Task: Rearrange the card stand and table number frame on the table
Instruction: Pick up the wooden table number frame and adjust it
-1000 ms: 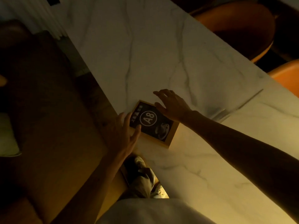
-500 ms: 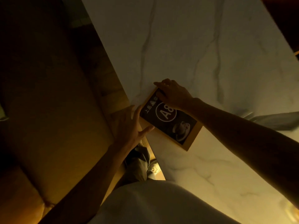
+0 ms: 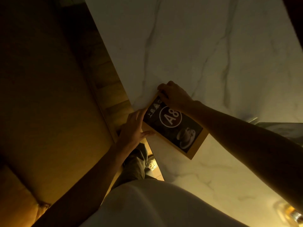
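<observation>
The table number frame (image 3: 183, 133) is a wooden-edged dark card marked "A8" with a coffee cup picture. It sits at the left edge of the white marble table (image 3: 205, 51), tilted toward me. My right hand (image 3: 173, 95) curls its fingers over the frame's top far corner. My left hand (image 3: 134, 128) presses flat against the frame's left side, fingers spread, thumb along the lower edge. A clear acrylic card stand (image 3: 278, 126) shows partly at the right edge, behind my right forearm.
A brown upholstered bench (image 3: 49, 104) runs along the table's left side, with wood floor between them. My white shirt and my legs fill the bottom. A small shiny object (image 3: 293, 213) glints at the lower right corner of the table.
The view has dropped closer to the table. My right hand went from resting on the frame to gripping its top corner; my left hand stays against the left side.
</observation>
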